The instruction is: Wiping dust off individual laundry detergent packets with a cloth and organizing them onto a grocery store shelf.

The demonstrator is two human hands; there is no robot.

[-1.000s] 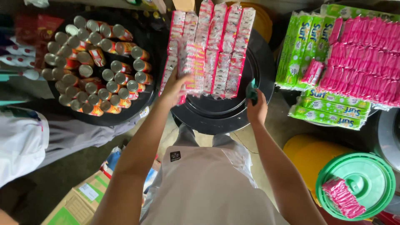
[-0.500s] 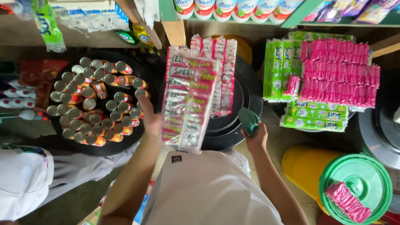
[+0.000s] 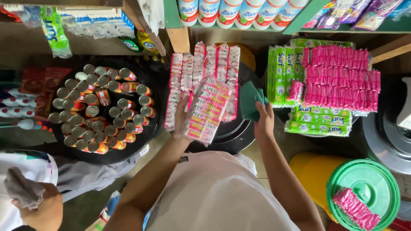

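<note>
Our left hand (image 3: pixel 185 116) grips a packet bundle (image 3: pixel 207 109), red, white and pink, lifted and tilted over the black tray (image 3: pixel 233 134). The fingers wrap its lower left edge from behind, so we see little of them. Our right hand (image 3: pixel 264 121) is clenched round a green cloth (image 3: pixel 251 99), held just right of the bundle and above the same tray's right side.

On the tray, behind the bundle, more sachet rows (image 3: pixel 204 68) of the same kind lie side by side, running away from us toward the wooden post (image 3: pixel 179 39).

Left of the tray sits a second dark tray (image 3: pixel 147 132) packed with upright cans (image 3: pixel 99 109), silver tops showing, red and orange labels at the edge. Further left, a co-worker's hand (image 3: pixel 40 209) holds a grey rag (image 3: pixel 22 188).

Right of the black tray lie green packs (image 3: pixel 317 124), with pink sachets (image 3: pixel 340 81) stacked on them. Nearer us on that side stands a yellow bucket (image 3: pixel 310 173), and beside it a green lid (image 3: pixel 368 188) bearing a small pink sachet pile (image 3: pixel 356 208). A grey lid (image 3: pixel 385 137) lies at the far right.

Beyond the tray, on the shelf, stand white bottles (image 3: pixel 231 12) with red and blue labels.
</note>
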